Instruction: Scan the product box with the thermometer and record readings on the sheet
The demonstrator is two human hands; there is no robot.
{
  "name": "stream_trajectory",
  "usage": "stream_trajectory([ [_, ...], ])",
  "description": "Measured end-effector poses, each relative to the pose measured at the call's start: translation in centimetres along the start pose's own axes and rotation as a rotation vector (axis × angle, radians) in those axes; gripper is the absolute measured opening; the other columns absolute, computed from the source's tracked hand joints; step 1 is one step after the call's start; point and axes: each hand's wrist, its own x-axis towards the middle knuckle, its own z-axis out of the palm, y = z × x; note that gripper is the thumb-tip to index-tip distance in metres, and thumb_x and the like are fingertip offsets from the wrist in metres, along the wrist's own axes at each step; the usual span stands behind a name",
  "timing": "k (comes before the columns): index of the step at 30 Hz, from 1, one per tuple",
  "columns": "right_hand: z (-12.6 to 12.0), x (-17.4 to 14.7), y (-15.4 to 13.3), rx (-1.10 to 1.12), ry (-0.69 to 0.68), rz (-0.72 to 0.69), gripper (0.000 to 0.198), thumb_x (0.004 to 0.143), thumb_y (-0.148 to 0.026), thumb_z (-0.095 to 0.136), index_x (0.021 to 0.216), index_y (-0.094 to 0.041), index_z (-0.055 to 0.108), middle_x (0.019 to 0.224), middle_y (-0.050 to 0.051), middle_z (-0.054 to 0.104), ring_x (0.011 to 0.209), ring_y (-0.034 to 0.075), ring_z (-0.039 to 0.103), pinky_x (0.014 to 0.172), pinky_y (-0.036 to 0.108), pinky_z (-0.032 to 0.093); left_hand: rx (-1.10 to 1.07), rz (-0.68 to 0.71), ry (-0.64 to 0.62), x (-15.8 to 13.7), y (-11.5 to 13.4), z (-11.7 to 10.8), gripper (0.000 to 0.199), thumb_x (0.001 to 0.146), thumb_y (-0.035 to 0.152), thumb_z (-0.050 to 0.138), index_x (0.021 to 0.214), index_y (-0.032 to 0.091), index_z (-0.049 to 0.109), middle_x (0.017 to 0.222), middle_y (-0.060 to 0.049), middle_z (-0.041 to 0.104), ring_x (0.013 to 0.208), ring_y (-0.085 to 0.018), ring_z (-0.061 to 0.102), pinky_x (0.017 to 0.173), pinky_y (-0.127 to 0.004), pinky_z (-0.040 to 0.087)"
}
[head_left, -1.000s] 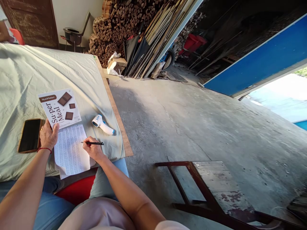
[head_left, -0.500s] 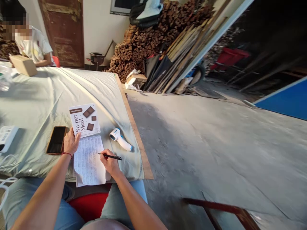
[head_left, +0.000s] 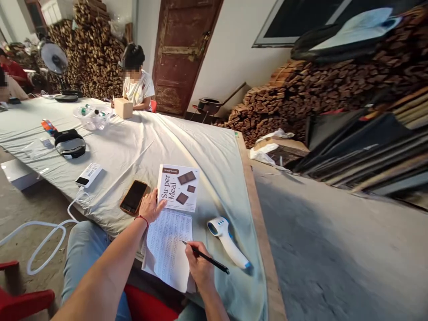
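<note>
My left hand [head_left: 151, 206] grips the lower left corner of a flat white box [head_left: 187, 200] printed "Su-per Meal" with brown squares, thumb on its front. Below the box, sheets of paper [head_left: 167, 249] covered in rows of small handwriting lie at the table's edge, their lower end curling over it. A black pen [head_left: 214, 262] is pinched in my right hand [head_left: 200, 266], its tip at the right part of the top sheet. Close to my left hand lies a phone [head_left: 134, 197] with a dark screen. A white and blue infrared thermometer [head_left: 230, 243] rests right of the papers.
On the cloth-covered table [head_left: 133, 147] are a white power bank [head_left: 88, 174] with a cable, a black headset [head_left: 70, 143] and a clear plastic bowl [head_left: 90, 120]. Across it sits a person [head_left: 138, 91] behind a cardboard box [head_left: 123, 108]. Stacked firewood [head_left: 261, 107] lines the wall.
The view has turned left, so the table's far left side, the headset and the bowl now show. My left hand keeps the box and my right hand keeps the pen on the paper.
</note>
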Motion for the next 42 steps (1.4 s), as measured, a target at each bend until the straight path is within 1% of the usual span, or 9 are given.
stream_trajectory([
  [6,-0.3,-0.1,-0.1,0.019,-0.031,0.018,0.068,0.090,-0.083,0.047,0.075,-0.021,0.068,0.064,0.007,0.070,0.054,0.021,0.065,0.053,0.031,0.055,0.015,-0.001,-0.038,-0.2,0.2,-0.2,0.074,0.100,0.067,0.040,0.153,0.016,0.042,0.136,-0.018,0.067,0.125,-0.034,0.063,0.109,-0.049,0.045],
  [9,-0.4,-0.1,0.0,0.015,-0.039,0.028,0.067,0.089,-0.084,0.048,0.076,-0.021,0.069,0.065,0.007,0.070,0.055,0.022,0.066,0.054,0.032,0.057,0.019,-0.001,-0.044,-0.3,0.2,-0.2,0.073,0.100,0.067,0.038,0.152,0.016,0.042,0.137,-0.018,0.067,0.125,-0.034,0.063,0.108,-0.049,0.046],
  [12,-0.5,-0.1,-0.1,0.012,-0.040,0.052,0.068,0.088,-0.085,0.049,0.076,-0.021,0.069,0.065,0.008,0.071,0.055,0.022,0.067,0.054,0.032,0.057,0.017,-0.009,-0.044,-0.4,0.3,0.0,0.072,0.100,0.069,0.038,0.153,0.019,0.042,0.138,-0.017,0.067,0.127,-0.034,0.062,0.111,-0.050,0.044],
  [16,-0.6,-0.2,0.0,0.011,-0.042,0.071,0.070,0.085,-0.087,0.049,0.075,-0.021,0.069,0.066,0.010,0.073,0.056,0.023,0.068,0.054,0.033,0.057,0.011,-0.019,-0.037,-0.5,0.2,0.2,0.073,0.100,0.069,0.037,0.154,0.020,0.041,0.145,-0.017,0.064,0.133,-0.034,0.060,0.116,-0.051,0.040],
  [21,-0.4,-0.5,0.9,0.006,-0.043,0.064,0.066,0.087,-0.084,0.051,0.078,-0.022,0.070,0.069,0.010,0.074,0.058,0.024,0.069,0.057,0.033,0.058,0.010,-0.015,-0.031,-0.5,0.1,0.4,0.074,0.100,0.071,0.036,0.153,0.019,0.043,0.140,-0.017,0.066,0.127,-0.035,0.062,0.110,-0.051,0.044],
  [24,-0.2,-0.6,1.2,-0.001,-0.026,0.067,0.064,0.087,-0.083,0.052,0.079,-0.021,0.070,0.070,0.010,0.075,0.060,0.024,0.070,0.058,0.033,0.059,0.012,-0.009,-0.034,-0.5,0.1,0.3,0.073,0.100,0.070,0.036,0.153,0.019,0.042,0.140,-0.017,0.066,0.126,-0.034,0.062,0.109,-0.051,0.044],
  [29,-0.4,-0.4,0.3,-0.006,-0.044,0.080,0.064,0.087,-0.082,0.051,0.079,-0.021,0.069,0.070,0.010,0.074,0.061,0.025,0.070,0.058,0.035,0.059,0.016,-0.002,-0.041,-0.5,0.2,0.0,0.073,0.100,0.069,0.036,0.152,0.019,0.043,0.134,-0.015,0.068,0.122,-0.033,0.063,0.106,-0.048,0.045],
  [33,-0.5,-0.2,-0.3,-0.009,-0.037,0.088,0.066,0.086,-0.084,0.049,0.078,-0.022,0.068,0.065,0.008,0.072,0.056,0.023,0.067,0.056,0.034,0.058,0.021,-0.002,-0.043,-0.5,0.4,-0.3,0.073,0.100,0.069,0.036,0.151,0.018,0.044,0.130,-0.016,0.069,0.119,-0.033,0.064,0.104,-0.048,0.047],
  [42,-0.6,-0.2,-0.9,0.020,-0.033,0.084,0.063,0.086,-0.082,0.051,0.077,-0.022,0.067,0.063,0.008,0.071,0.055,0.023,0.067,0.055,0.034,0.058,0.042,-0.019,-0.052,-0.6,0.6,-0.7,0.072,0.100,0.067,0.038,0.152,0.019,0.044,0.141,-0.017,0.066,0.129,-0.035,0.061,0.111,-0.050,0.044],
])
